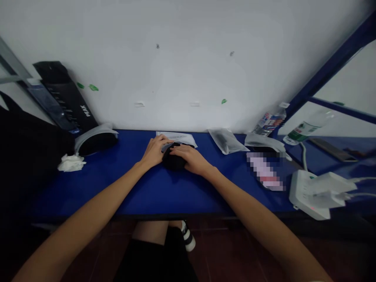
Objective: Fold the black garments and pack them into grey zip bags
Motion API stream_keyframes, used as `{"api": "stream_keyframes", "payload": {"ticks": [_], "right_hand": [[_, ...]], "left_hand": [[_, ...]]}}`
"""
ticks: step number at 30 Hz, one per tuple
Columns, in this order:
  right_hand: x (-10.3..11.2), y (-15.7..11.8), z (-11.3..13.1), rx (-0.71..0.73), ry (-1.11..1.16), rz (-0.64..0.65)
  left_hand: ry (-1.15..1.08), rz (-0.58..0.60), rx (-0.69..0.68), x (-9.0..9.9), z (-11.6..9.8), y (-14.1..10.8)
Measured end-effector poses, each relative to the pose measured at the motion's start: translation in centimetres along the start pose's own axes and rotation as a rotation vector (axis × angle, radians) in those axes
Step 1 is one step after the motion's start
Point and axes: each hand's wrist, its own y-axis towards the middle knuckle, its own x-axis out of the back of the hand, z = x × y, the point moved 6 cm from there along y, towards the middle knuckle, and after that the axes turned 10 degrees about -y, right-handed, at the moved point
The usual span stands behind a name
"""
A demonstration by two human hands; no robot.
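Black item (174, 161), rounded, sits on blue desk (182, 196), closer to back edge than front, just before white printed packet (188, 139). Left hand (154, 150) holds item at left side, fingers bent over upper part. Right hand (192, 158) holds it from right, fingers lying across top. What is under fingers, cannot tell. Frosted bag (227, 141) lies along back edge, right of hands. Crumpled tissue (71, 163) lies toward left end; white power strip (307, 196) near front edge, far right.
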Motion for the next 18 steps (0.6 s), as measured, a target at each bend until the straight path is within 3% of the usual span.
{"api": "stream_keyframes", "payload": {"ticks": [8,14,18], "right_hand": [[0.4,0.7,0.4,-0.316,-0.228,0.138],[0.2,1.6,-0.1,-0.426,-0.375,0.159],[-0.2,3.6,-0.3,-0.534,-0.418,0.172]], "left_hand": [[0.074,0.01,-0.049,0.0,-1.4,0.2],[0.009,0.029,-0.096,-0.2,-0.5,0.4],[-0.026,-0.017,-0.091,-0.5,0.2,0.6]]}}
